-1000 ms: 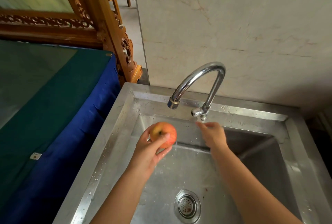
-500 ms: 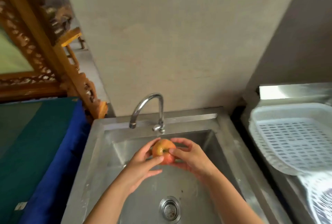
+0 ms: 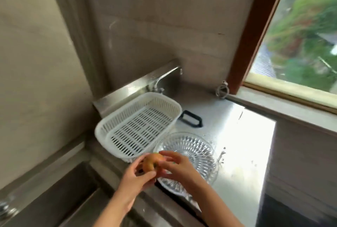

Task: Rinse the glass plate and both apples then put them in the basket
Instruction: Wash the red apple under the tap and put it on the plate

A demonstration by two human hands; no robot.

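Note:
A red-yellow apple (image 3: 151,161) is held between both hands over the steel ledge between sink and counter. My left hand (image 3: 135,177) cups it from below and the left. My right hand (image 3: 179,167) grips it from the right, partly covering the glass plate (image 3: 193,151), a cut-glass dish lying flat on the counter. The white slotted basket (image 3: 127,117) stands just beyond the apple, with nothing inside it. No second apple is in view.
The sink basin (image 3: 60,201) lies at the lower left. A steel counter (image 3: 242,154) carries the basket and plate, with a black handle (image 3: 191,120) behind them. A window (image 3: 300,41) and its sill are at the right, a wall behind.
The view has swung right from the sink to the counter. Both hands carried the apple away from the tap toward the basket and the glass plate.

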